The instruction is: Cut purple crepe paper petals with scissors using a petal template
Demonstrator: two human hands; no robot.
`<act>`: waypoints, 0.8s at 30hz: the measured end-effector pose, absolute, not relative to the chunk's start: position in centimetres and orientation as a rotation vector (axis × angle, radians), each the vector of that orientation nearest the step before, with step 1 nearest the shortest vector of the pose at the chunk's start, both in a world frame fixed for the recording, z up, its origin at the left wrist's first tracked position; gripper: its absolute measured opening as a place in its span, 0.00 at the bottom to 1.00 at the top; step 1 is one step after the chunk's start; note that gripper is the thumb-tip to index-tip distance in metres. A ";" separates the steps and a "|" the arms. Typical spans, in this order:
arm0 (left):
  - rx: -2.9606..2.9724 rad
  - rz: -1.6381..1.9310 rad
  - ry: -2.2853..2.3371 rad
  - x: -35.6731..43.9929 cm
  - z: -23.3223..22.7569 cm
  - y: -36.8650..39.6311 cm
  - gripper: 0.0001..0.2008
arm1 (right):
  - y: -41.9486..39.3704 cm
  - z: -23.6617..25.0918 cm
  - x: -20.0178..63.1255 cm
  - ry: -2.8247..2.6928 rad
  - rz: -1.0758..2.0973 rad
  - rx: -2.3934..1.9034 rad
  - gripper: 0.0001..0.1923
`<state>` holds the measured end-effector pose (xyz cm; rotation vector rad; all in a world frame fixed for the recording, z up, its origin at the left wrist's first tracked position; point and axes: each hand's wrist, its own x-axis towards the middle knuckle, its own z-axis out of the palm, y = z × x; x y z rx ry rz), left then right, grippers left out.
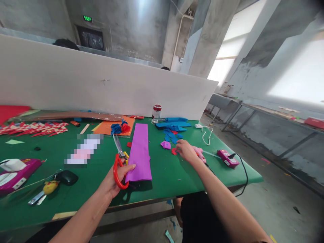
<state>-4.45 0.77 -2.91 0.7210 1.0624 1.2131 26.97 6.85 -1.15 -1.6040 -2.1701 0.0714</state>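
Currently on my feed, itemised. Left hand (116,177): clamped round the red plastic handles of a pair of steel-bladed scissors (119,161), blades pointing away from me over the green-topped bench (167,172). The thumb lies against the near left edge of a long purple strip of folded crepe paper (140,152), which lies flat on the bench and runs away from me, just right of the scissors.

Right hand (186,151): palm down on the bench, fingers spread loosely and closed on nothing, fingertips touching a small red paper scrap (173,151). Just left of it lies a small folded purple paper piece (165,145). Under its wrist side lies a pink glue gun (199,154). The two hands are well apart, the purple strip between them.

Other stock on the bench: a heap of blue paper cuttings (172,128) beyond the right hand; a small clear glass jar with a red lid (156,113) near the far edge; a blue and a red paper flower (120,128) on an orange sheet (106,127); a magenta box with a black cable (228,158) at the right end; a white cord (207,133); red-and-white paper pieces (32,129) far left; a black oval case (66,177) and a yellow-handled tool (45,190) near left. A white partition board (76,81) stands behind the bench.
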 end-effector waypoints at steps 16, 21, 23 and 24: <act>0.846 1.131 0.969 -3.5 -1.9 -1.8 0.20 | -1.3 -0.8 13.4 -1.343 1.535 -1.145 0.19; 0.749 1.141 0.904 -3.1 -2.6 -2.7 0.18 | -0.6 -1.3 13.4 -1.445 1.528 -1.220 0.18; 0.739 1.123 0.892 -2.9 -2.9 -3.0 0.17 | -0.5 -1.6 13.3 -1.475 1.506 -1.241 0.17; 0.737 1.113 0.888 -2.8 -2.9 -3.0 0.17 | -0.5 -1.7 13.3 -1.489 1.480 -1.243 0.16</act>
